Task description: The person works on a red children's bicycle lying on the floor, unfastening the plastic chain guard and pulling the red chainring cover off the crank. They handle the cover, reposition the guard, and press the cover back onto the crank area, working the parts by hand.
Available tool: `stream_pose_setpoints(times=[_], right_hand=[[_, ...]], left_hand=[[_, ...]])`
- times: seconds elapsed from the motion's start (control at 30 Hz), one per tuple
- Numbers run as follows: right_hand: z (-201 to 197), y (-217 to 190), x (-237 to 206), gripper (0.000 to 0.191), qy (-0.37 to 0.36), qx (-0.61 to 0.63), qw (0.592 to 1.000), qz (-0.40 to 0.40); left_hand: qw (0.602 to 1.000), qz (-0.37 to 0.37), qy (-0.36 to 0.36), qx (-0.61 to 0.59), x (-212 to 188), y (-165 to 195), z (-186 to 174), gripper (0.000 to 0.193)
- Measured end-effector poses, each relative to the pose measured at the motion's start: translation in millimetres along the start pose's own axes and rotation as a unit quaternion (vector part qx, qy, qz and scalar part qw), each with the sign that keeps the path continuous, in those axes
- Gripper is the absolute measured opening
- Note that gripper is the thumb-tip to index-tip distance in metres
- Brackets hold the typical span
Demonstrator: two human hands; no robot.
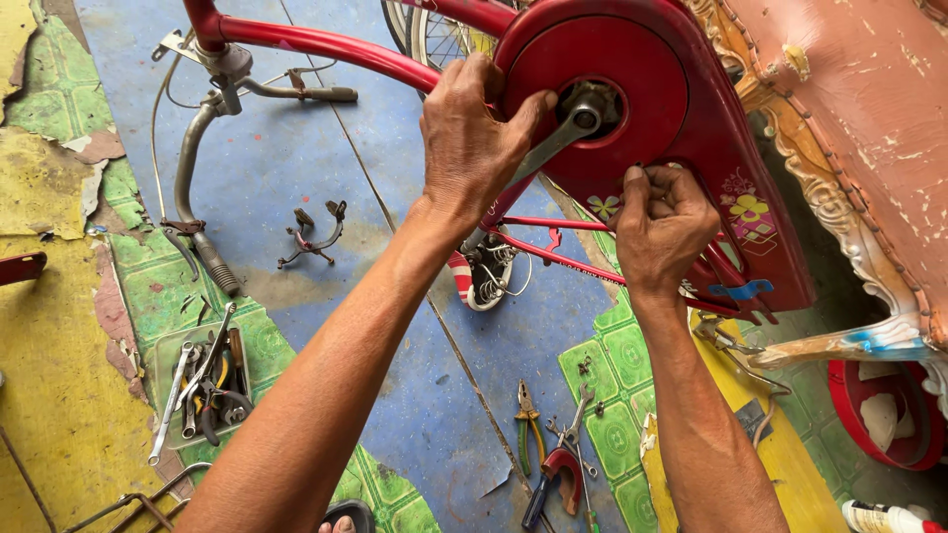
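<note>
Left fingers point(513, 114): the left hand point(469, 138) is wrapped over the rim of the round red chain guard point(602, 94), thumb pressed against the crank arm point(548, 146); closed on the guard's edge.
Right fingers point(652, 188): the right hand point(662, 227) is curled shut just below the guard disc; what it pinches is hidden inside the fist.
Key relation: the crank arm lies between the two hands, its long axis running diagonally from the hub bolt point(585, 118) down toward the left hand, which is the nearer one.
Crank look: dull grey metal, flat, with a worn bolt head at the hub.
Bicycle point(326, 44): red frame, lying tipped over the blue-painted floor point(296, 168).
Floor, near edge: pliers point(526, 415) and a red-handled tool point(558, 474).
Floor, left edge: tray of wrenches point(202, 380); a loose brake caliper point(314, 237) farther in.
</note>
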State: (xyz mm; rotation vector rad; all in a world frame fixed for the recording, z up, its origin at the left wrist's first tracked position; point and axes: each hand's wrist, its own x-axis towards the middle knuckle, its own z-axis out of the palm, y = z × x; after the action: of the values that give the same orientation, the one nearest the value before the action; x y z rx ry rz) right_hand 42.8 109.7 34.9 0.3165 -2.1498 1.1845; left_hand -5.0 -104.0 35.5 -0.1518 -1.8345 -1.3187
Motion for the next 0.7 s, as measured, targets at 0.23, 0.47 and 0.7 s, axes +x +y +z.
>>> stream_pose_setpoints(times=[0.23, 0.47, 0.7], right_hand=[[-1.1, 3.0, -0.9, 0.009, 0.0, -0.036, 0.999, -0.031], [0.3, 0.1, -3.2, 0.008, 0.009, -0.043, 0.998, -0.035], [-1.5, -0.7, -0.4, 0.011, -0.002, -0.025, 1.0, -0.008]], left_hand=[[0.997, -0.044, -0.015, -0.061, -2.1, 0.6, 2.5, 0.043], [0.996, -0.05, -0.011, -0.078, -2.5, 1.9, 0.2, 0.041], [0.994, -0.071, -0.014, -0.078, -1.5, 2.2, -2.1, 0.039]])
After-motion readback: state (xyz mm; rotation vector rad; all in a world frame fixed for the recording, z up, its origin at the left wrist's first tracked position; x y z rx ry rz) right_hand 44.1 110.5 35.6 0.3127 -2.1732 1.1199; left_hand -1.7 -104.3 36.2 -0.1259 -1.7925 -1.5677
